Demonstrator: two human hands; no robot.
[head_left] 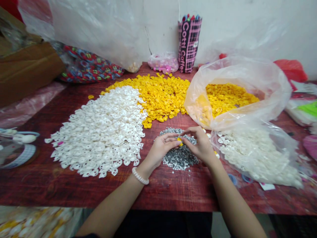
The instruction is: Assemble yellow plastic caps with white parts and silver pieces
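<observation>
My left hand (pixel 162 148) and my right hand (pixel 198 142) meet over a pile of small grey discs (pixel 180 162). Between the fingertips of my left hand is a small yellow plastic piece (pixel 180 141). The right fingers are curled and pressed close to that same piece; what they grip is partly hidden. Left of my hands spreads a heap of white, leaf-shaped plastic pieces (pixel 101 129) with dark dots. Behind it lies a heap of yellow plastic pieces (pixel 165 96). A white coiled band (pixel 140 176) circles my left wrist.
An open clear bag (pixel 269 96) with yellow pieces stands at the right, above a bag of white pieces (pixel 257 152). A Cotti Coffee bag (pixel 189 46) leans against the wall. At left are a cardboard box (pixel 27 69) and a tape roll (pixel 23 157). The red table's (pixel 158 195) front edge is near me.
</observation>
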